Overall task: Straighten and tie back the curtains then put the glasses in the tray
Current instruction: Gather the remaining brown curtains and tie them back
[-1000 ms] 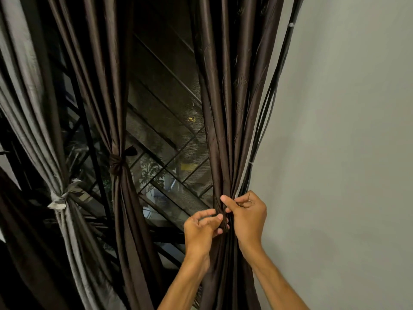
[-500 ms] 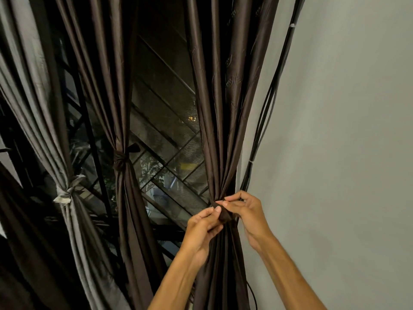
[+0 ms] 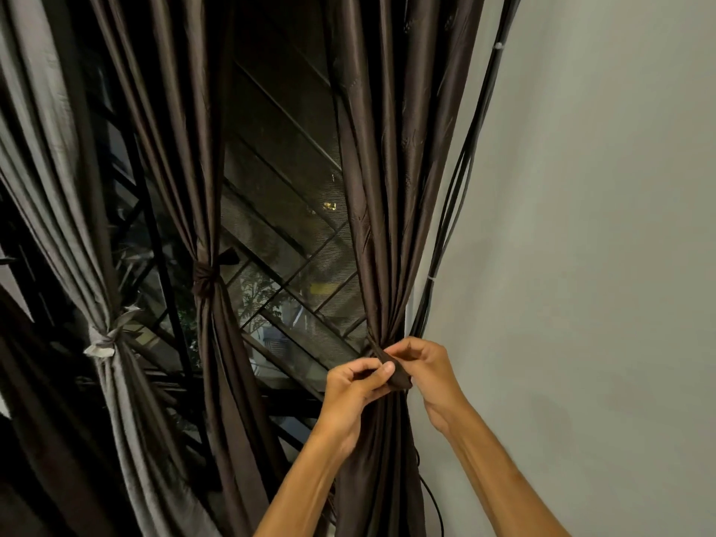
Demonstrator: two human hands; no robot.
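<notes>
A dark brown curtain (image 3: pixel 387 195) hangs gathered at the right of the window, next to the wall. Around its narrow waist runs a dark brown tie-back strip (image 3: pixel 397 375). My left hand (image 3: pixel 352 393) pinches the strip from the left and my right hand (image 3: pixel 430 372) pinches it from the right, thumbs close together at the knot. A middle brown curtain (image 3: pixel 217 343) is bound by a dark knot (image 3: pixel 204 279). A grey curtain (image 3: pixel 58 211) at the left is bound by a pale tie (image 3: pixel 102 343). No glasses or tray are in view.
Behind the curtains is a dark window with a diagonal black metal grille (image 3: pixel 294 265). A bundle of black cables (image 3: pixel 453 226) runs down the edge of the plain grey wall (image 3: pixel 581 265) on the right.
Both hands have risen with the tie-back from lower on the curtain to its waist and drawn the gather tighter. The view has shifted slightly.
</notes>
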